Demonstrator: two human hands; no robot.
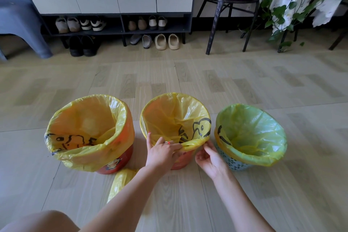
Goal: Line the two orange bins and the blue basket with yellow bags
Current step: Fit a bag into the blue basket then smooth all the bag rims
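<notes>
Three containers stand in a row on the floor. The left orange bin (116, 164) has a yellow bag (84, 118) folded over its rim. The middle orange bin (181, 163) holds another yellow bag (169, 115). My left hand (162, 153) pinches that bag's edge at the near rim. My right hand (209, 158) touches the folded edge at the near right of the same rim, fingers curled. The blue basket (233, 163) on the right carries a yellow bag (250, 130) that looks green against it.
A folded yellow bag (120, 181) lies on the wooden floor between the left bin and my left forearm. Behind stand a shoe cabinet (116, 24), a black chair (231, 2), a leafy plant (293, 9) and a grey stool (20, 20). My knee (37, 221) is at the bottom left.
</notes>
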